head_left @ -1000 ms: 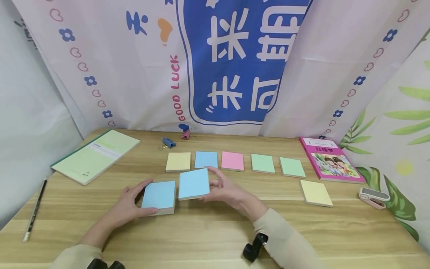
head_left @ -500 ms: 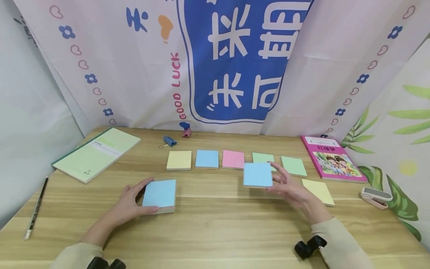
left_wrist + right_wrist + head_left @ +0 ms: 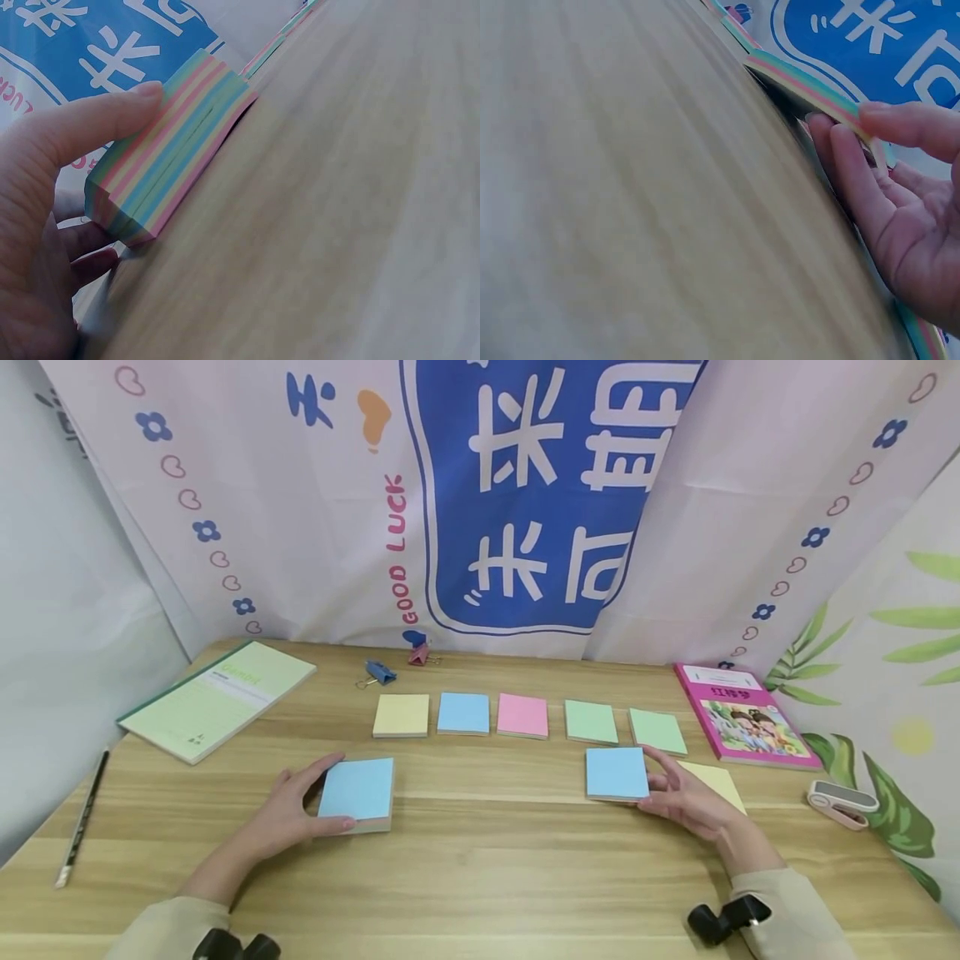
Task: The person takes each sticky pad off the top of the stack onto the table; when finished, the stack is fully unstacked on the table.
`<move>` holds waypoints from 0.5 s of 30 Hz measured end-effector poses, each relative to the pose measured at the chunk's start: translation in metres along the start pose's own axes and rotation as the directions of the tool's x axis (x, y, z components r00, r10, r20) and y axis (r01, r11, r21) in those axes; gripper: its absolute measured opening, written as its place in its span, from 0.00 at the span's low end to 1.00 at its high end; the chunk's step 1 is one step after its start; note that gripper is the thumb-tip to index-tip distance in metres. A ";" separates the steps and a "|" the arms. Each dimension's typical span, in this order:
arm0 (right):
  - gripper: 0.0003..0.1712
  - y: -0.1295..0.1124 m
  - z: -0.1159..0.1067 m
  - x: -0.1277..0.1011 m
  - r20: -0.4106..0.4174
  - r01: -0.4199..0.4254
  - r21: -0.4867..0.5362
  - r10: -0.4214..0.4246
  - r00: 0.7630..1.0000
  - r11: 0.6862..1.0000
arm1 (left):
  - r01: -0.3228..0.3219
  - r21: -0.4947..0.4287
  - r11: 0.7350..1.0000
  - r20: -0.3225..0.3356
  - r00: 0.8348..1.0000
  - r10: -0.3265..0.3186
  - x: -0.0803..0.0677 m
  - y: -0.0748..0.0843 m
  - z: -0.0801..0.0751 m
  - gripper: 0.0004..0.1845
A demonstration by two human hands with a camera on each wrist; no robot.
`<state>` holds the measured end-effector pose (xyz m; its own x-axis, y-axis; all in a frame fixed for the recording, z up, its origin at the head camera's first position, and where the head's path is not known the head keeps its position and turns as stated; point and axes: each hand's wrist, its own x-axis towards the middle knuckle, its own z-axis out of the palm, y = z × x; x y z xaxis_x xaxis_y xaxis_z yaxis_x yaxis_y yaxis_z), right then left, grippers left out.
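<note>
Wooden table (image 3: 480, 868) under printed curtains (image 3: 675, 527); hands grip blue-topped pads: left (image 3: 356, 793), right (image 3: 617, 772).

Head view high, facing down; wrist views close, skimming table (image 3: 480, 877).
</note>
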<state>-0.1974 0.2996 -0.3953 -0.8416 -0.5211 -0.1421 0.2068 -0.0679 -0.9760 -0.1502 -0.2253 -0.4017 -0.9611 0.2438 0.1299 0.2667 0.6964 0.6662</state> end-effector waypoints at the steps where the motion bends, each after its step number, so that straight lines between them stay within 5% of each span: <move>1: 0.51 0.000 -0.001 0.000 -0.002 -0.004 -0.005 0.004 1.000 1.000 | -0.001 0.001 1.000 -0.001 1.000 0.001 0.000 0.000 0.000 0.47; 9: 0.51 -0.011 0.001 -0.004 -0.021 -0.064 -0.144 0.062 0.998 0.987 | -0.001 0.003 1.000 0.001 1.000 0.001 0.000 0.002 -0.002 0.47; 15: 0.47 -0.030 0.007 -0.015 -0.081 -0.112 -0.409 0.086 0.993 0.905 | 0.002 0.003 1.000 0.004 1.000 -0.002 0.000 0.001 -0.001 0.47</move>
<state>-0.1870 0.3032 -0.3627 -0.8582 -0.4544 -0.2387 0.0774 0.3452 -0.9353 -0.1501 -0.2255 -0.4004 -0.9614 0.2448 0.1260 0.2650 0.6988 0.6645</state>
